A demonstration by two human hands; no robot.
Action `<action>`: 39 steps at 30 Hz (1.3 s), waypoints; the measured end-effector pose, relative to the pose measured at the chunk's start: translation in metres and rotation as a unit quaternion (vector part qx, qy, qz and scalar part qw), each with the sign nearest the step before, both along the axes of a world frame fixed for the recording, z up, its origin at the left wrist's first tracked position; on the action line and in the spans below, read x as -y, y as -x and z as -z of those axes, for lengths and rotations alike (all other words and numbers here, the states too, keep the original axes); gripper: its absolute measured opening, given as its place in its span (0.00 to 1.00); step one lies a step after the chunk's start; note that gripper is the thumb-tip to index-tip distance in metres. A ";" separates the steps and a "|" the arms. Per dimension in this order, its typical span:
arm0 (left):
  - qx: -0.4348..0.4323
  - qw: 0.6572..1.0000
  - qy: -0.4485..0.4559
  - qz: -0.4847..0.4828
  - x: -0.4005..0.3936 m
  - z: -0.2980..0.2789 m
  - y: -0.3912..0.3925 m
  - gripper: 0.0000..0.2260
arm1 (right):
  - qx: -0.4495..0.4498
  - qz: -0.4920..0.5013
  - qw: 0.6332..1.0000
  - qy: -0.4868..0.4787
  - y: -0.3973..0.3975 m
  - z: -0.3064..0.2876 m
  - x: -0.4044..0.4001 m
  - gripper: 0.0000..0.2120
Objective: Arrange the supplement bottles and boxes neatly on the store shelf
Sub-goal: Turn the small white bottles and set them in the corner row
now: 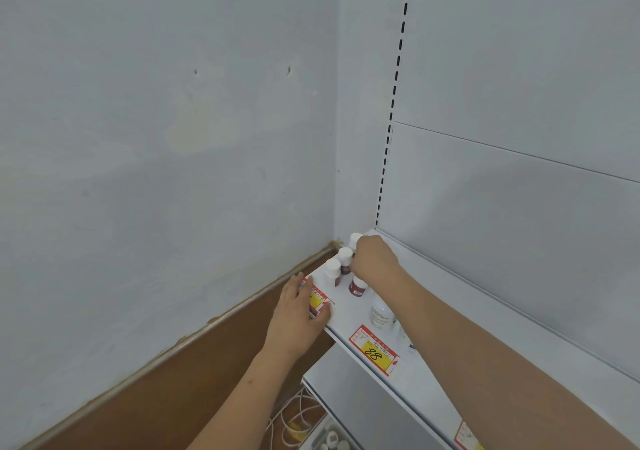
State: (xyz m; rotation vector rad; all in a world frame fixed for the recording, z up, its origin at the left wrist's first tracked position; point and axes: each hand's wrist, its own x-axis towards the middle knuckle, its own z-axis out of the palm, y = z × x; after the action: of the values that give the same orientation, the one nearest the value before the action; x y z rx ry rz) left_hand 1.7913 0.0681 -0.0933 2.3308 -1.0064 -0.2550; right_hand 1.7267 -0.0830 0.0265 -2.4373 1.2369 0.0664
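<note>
Right forearm crosses shelf (349, 314) | right hand (372, 259) fingers curl on dark red bottle (356, 285), likely aligning it with three white-capped bottles (334, 273) at left end | left hand (298, 306) fingers straight, steadying front edge

Two bare forearms, entering from the near edge. No sleeve, watch, ring or glove on either. Left hand (298, 307) seen from the back, slim wrist, short plain nails. Right hand (372, 259) also seen from the back, knuckles rounded, forearm broad and smooth nearest the camera.
</note>
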 end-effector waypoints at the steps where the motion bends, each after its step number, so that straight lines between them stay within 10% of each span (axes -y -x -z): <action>1: -0.002 1.000 -0.003 0.001 0.000 -0.002 -0.001 0.30 | 0.000 -0.004 1.000 0.011 0.002 -0.001 0.001 0.04; 12: 0.030 0.991 0.130 0.001 0.003 -0.049 0.021 0.23 | 0.130 -0.007 0.990 0.061 0.026 -0.032 0.008 0.11; 15: -0.169 0.953 0.251 -0.025 0.011 -0.096 0.035 0.15 | 0.286 -0.049 0.955 -0.055 0.046 -0.054 0.007 0.04; 19: -0.450 0.821 0.350 -0.039 0.011 -0.146 0.045 0.22 | 0.386 -0.145 0.883 -0.225 0.079 -0.073 -0.011 0.06; 29: -0.250 0.893 0.367 0.071 -0.017 -0.169 0.063 0.13 | 0.385 -0.122 0.895 -0.191 0.101 -0.079 -0.028 0.10; 39: -0.384 0.855 0.346 0.038 -0.023 -0.170 0.066 0.09 | 0.408 -0.174 0.883 -0.156 0.118 -0.073 -0.037 0.09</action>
State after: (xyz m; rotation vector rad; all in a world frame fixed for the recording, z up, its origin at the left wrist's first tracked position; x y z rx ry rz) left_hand 1.7252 0.0907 0.0765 1.3308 -0.6198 -0.6648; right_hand 1.6088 -0.0462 0.0994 -2.0049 0.3700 -0.5602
